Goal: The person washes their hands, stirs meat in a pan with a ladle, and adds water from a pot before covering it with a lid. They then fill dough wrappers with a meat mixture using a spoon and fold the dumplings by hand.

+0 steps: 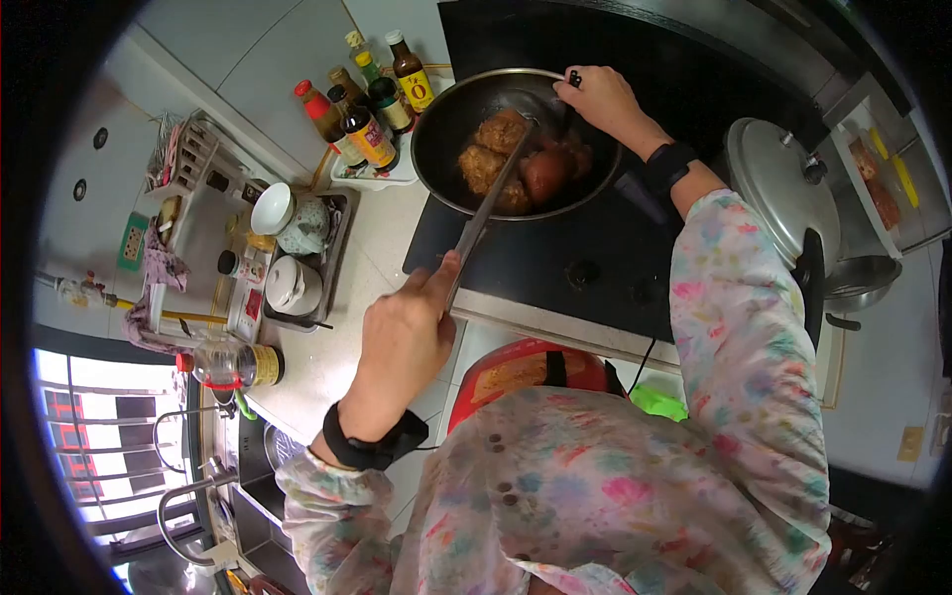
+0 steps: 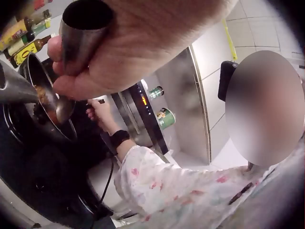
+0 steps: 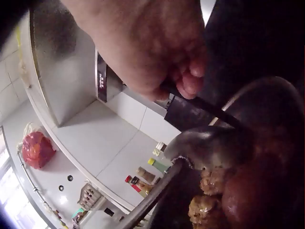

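- Fingers of left hand curl round metal ladle.
- Right hand grips thin dark utensil reaching into wok.
- Wok over black stovetop; browned food pieces inside, near metal ladle.

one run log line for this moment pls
left hand grips metal ladle | right hand grips black utensil | pan: over black cooktop, browned food pieces inside

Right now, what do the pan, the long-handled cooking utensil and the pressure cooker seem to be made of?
Pan: probably coated metal; dark inside with a bright rim. Long-handled cooking utensil: metal, perhaps stainless steel; its grey shaft catches highlights. Pressure cooker: likely aluminium; satiny silver-grey with soft reflections.
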The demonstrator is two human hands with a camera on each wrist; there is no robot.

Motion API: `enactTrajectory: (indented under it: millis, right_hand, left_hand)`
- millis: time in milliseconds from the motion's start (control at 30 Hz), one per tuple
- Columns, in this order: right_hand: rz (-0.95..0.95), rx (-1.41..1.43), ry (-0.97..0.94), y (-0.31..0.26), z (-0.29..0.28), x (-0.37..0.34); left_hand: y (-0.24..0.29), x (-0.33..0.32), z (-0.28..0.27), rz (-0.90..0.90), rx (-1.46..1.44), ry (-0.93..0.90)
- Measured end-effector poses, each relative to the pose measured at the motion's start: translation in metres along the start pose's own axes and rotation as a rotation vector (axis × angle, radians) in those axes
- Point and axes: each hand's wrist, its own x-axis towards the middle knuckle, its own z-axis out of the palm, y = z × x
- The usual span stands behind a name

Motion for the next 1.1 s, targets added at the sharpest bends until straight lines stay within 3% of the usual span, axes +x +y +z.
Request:
enactTrajectory:
  millis: [267, 400, 600, 833, 1100]
  right_hand:
    - [-0.038, -0.107, -0.053, -0.017, -0.013, 0.001]
    - [-0.058, -0.131, -0.002, -0.017, -0.01, 0.007]
    - [-0.038, -0.143, 0.07, -0.007, -0.017, 0.012]
    - [-0.072, -0.154, 0.1, -0.012, -0.044, 0.014]
    - [0.107, -0.052, 0.097, 0.011, -0.019, 0.003]
  left_hand:
    - [-0.004, 0.017, 0.024, 0.032, -0.027, 0.035]
    - [-0.003, 0.018, 0.022, 0.051, -0.014, 0.07]
    - [0.008, -0.008, -0.004, -0.037, -0.011, -0.026]
    - [-0.007, -0.002, 0.007, -0.016, -0.061, 0.016]
    - [0.009, -0.019, -0.004, -0.016, -0.16, -0.006]
